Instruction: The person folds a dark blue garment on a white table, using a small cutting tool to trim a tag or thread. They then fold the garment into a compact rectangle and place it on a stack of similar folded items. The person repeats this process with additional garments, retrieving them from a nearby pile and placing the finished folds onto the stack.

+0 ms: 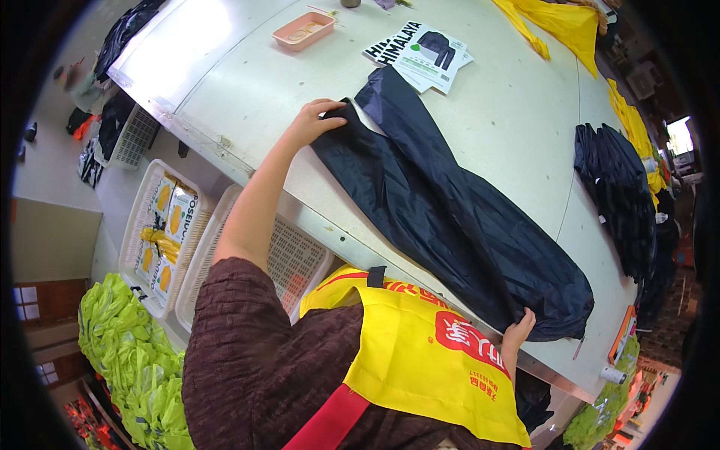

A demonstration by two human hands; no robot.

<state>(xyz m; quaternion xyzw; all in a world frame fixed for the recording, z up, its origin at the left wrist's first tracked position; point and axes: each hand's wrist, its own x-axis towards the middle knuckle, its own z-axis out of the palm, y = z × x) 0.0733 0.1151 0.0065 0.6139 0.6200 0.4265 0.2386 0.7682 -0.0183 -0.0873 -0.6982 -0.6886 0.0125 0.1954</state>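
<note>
A pair of dark navy trousers (442, 202) in thin shiny fabric lies slantwise across the white table, its two legs spreading apart toward the far end. My left hand (319, 122) reaches out to the end of the nearer leg and grips its hem between thumb and fingers. By the table's near edge, my right hand (519, 328) is closed on the edge of the trousers close to the waist end. Some of its fingers are hidden by the cloth. A short cord hangs from the waist end.
Beyond the trousers are printed cardboard inserts (427, 60) and a pink tray (303, 31). Dark garments (616, 199) and yellow ones (559, 26) lie at the right and far right. Plastic baskets (141, 232), one holding packets, stand left below the table edge, near lime-green garments (131, 352).
</note>
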